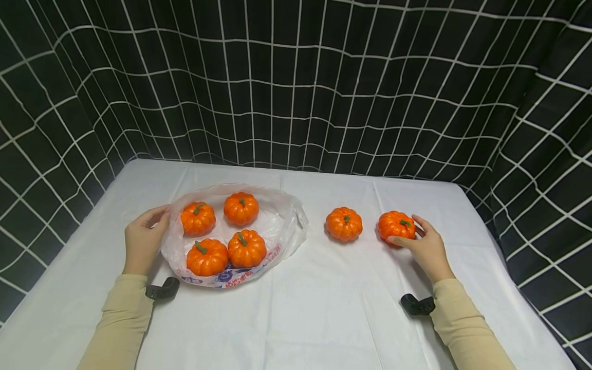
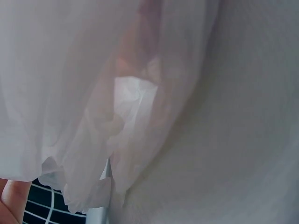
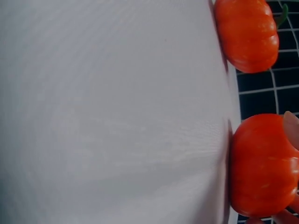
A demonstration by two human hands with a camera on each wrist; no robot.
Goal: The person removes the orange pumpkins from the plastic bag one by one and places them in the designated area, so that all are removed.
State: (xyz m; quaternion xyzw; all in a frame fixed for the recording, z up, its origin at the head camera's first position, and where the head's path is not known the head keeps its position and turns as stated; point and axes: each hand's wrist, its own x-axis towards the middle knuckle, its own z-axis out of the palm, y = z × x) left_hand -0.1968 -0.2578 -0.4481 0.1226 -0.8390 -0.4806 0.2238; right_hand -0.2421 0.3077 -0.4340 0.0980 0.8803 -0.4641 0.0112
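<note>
My left hand [image 1: 145, 239] pinches the left rim of a thin white plastic bag [image 1: 277, 205], which lies spread with its mouth facing up. Inside the bag are several small orange pumpkins [image 1: 241, 208] with green stems. At the right, my right hand [image 1: 427, 246] has its thumb and fingers around another pumpkin [image 1: 396, 227], which rests on the table. One more pumpkin [image 1: 344, 224] sits between that one and the bag. The left wrist view is mostly filled by bag film [image 2: 84, 116]. In the right wrist view, fingers touch the nearer pumpkin [image 3: 261, 168].
A white cloth covers the table [image 1: 314, 308]. Black curtain with a white grid [image 1: 287, 92] encloses the back and both sides. Small black devices [image 1: 163, 289] are worn at the wrists. Red and blue print marks the bag's front edge.
</note>
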